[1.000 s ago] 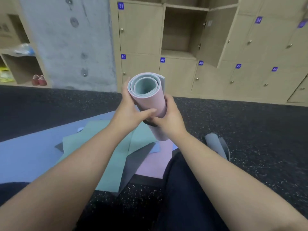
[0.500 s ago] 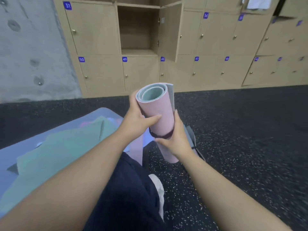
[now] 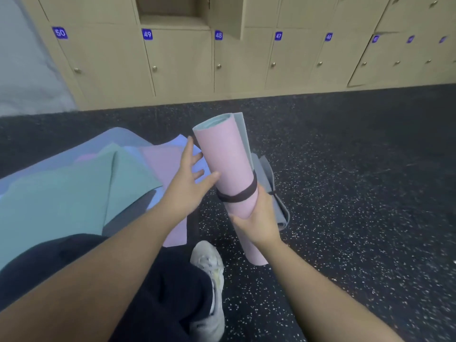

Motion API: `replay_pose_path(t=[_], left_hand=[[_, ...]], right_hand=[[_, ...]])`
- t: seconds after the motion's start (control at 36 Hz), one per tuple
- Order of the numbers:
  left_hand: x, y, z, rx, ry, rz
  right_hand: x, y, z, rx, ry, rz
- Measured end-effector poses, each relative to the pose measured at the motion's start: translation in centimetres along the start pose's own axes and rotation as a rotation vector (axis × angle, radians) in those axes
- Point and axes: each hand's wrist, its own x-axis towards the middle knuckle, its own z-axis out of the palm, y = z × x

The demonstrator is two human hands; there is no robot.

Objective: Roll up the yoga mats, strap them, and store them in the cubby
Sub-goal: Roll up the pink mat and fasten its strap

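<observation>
A rolled pink yoga mat (image 3: 225, 154) with a teal inner layer stands tilted in front of me. A dark strap (image 3: 238, 195) circles it near its middle. My right hand (image 3: 259, 217) grips the roll just below the strap. My left hand (image 3: 190, 174) has its fingers spread, with the thumb tip touching the roll's left side. Flat mats lie on the floor at left: a teal mat (image 3: 74, 193), a pink mat (image 3: 162, 161) and a blue mat (image 3: 118, 137). An open cubby (image 3: 172, 11) shows in the lockers at the top.
A rolled grey mat (image 3: 270, 178) lies on the floor behind the pink roll. Numbered wooden lockers (image 3: 180, 60) line the far wall, one door (image 3: 225, 16) ajar. My dark trouser leg and white shoe (image 3: 209, 275) are below. Speckled black floor (image 3: 357, 181) spreads to the right.
My left hand has released the roll and opened. The roll has sunk lower and tilted, held by my right hand alone. The view has swung down and right.
</observation>
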Motion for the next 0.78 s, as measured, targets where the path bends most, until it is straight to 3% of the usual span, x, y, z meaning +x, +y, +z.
replay_pose_path(t=[0.22, 0.58, 0.78], left_hand=[[3.4, -6.1, 0.2, 0.572, -0.250, -0.161], [9.3, -13.7, 2.9, 0.706, -0.325, -0.233], [8.6, -17.1, 3.9, 0.796, -0.444, -0.305]], right_hand=[[2.8, 4.3, 4.1, -0.102, 0.042, 0.192], [9.6, 11.2, 10.2, -0.353, -0.036, 0.576], [13.3, 13.1, 12.6, -0.364, -0.054, 0.644]])
